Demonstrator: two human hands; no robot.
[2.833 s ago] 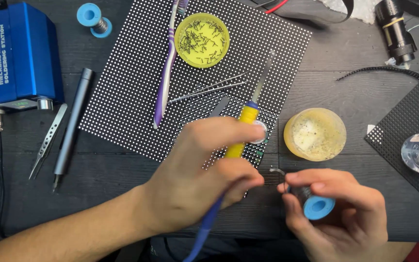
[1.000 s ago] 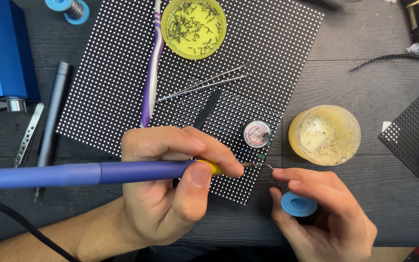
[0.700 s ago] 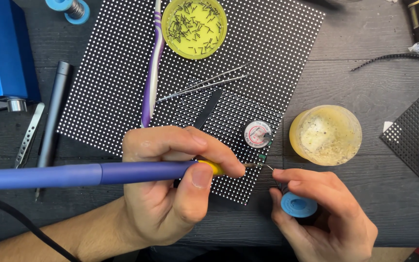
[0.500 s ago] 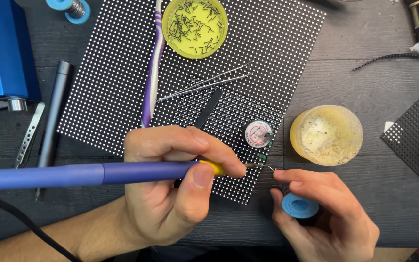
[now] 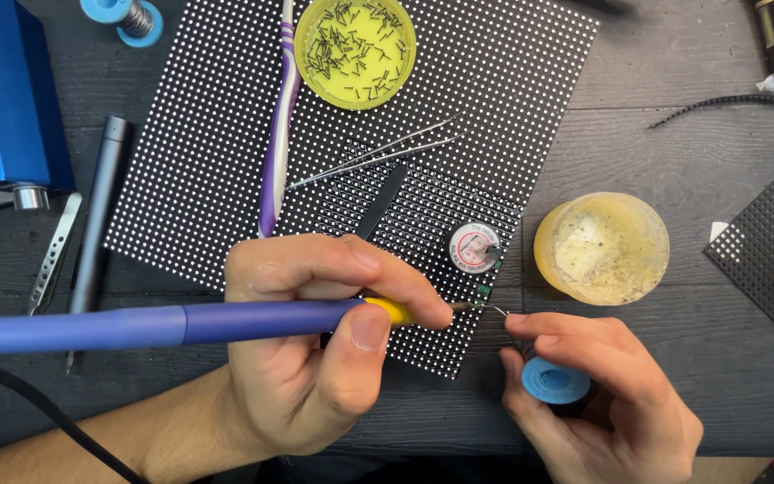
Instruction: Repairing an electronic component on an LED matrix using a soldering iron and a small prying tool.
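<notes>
My left hand (image 5: 315,350) grips a soldering iron (image 5: 136,324) with a purple handle and yellow collar, lying nearly level, its tip at the right edge of the black dotted panel (image 5: 208,134). My right hand (image 5: 602,403) holds a blue solder spool (image 5: 554,381) and pinches the thin solder wire (image 5: 499,309), whose end meets the iron's tip beside a small green part (image 5: 483,289). A small round tin (image 5: 474,247) sits on the panel just above the tip.
On the panel lie a purple toothbrush (image 5: 278,134), tweezers (image 5: 374,154) and a yellow dish of small pins (image 5: 355,47). A yellowish jar (image 5: 602,246) stands to the right. A blue station (image 5: 2,90), grey pen tool (image 5: 96,224), tweezers (image 5: 54,251) and second spool (image 5: 123,16) are left.
Since 2.8 s ago my left hand has swung the iron from pointing away to lying level, tip at the panel's edge. Over the last second both hands have held almost still.
</notes>
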